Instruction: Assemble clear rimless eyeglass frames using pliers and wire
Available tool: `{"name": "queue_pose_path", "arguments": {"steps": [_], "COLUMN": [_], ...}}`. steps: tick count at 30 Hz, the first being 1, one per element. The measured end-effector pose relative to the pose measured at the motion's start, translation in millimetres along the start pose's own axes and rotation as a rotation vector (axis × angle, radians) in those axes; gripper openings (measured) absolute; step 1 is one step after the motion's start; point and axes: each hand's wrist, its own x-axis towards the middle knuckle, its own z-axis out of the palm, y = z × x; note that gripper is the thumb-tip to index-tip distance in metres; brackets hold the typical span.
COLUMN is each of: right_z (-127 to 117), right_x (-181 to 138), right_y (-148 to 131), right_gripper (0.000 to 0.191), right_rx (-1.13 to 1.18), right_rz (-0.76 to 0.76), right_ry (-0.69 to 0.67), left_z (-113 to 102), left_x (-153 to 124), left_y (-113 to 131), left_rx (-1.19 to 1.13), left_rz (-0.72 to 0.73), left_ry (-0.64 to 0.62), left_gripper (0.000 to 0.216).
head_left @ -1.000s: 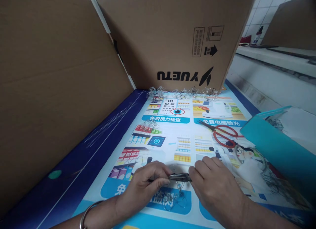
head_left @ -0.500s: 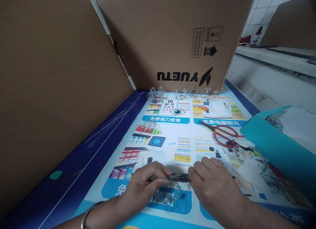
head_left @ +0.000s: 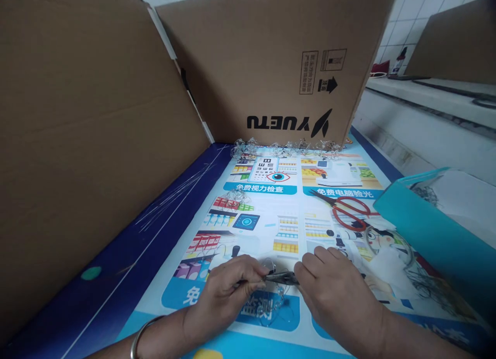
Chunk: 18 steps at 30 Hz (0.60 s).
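My right hand (head_left: 335, 294) is wrapped round the handles of a pair of pliers (head_left: 285, 278), whose jaws point left. My left hand (head_left: 230, 286) is closed in a pinch at the jaw tips, on a thin wire with clear beads (head_left: 279, 293). Loops of that wire stand above the jaws and hang below them, over the printed sheet. The exact spot where fingertips, wire and jaws meet is too small to make out. A metal bangle sits on my left wrist.
Red-handled scissors (head_left: 351, 212) lie beyond my right hand, beside a coil of wire (head_left: 408, 250). A turquoise box (head_left: 430, 214) stands at right. Beaded wire pieces (head_left: 282, 150) line the foot of the upright cardboard (head_left: 232, 64). Straight wires (head_left: 166, 201) lie at left.
Both hands keep their place and grip on the pliers and wire. The wire loop above the jaws now stands out larger, and the beads below have shifted slightly. The camera view has moved a little.
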Motion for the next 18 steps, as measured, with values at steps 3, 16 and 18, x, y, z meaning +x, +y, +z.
{"name": "queue_pose_path", "arguments": {"steps": [3,16,18], "right_z": [-0.9,-2.3,-4.3], "right_x": [-0.1,2.5,2.4], "right_y": [-0.5,7.5,8.4], "right_gripper": [0.012,0.01,0.01], "right_rx": [0.016,0.044,0.033], "right_rz": [0.01,0.031,0.022], "right_ry": [0.008,0.016,0.014], "left_z": [-0.2,2.9,2.5], "left_x": [-0.4,4.2,4.6], "left_y": [0.0,2.8,3.4], "left_rx": [0.018,-0.051,-0.043], "left_rz": [0.023,0.037,0.03], "left_ry": [-0.002,0.053,0.05], "left_gripper": [0.013,0.014,0.014]}}
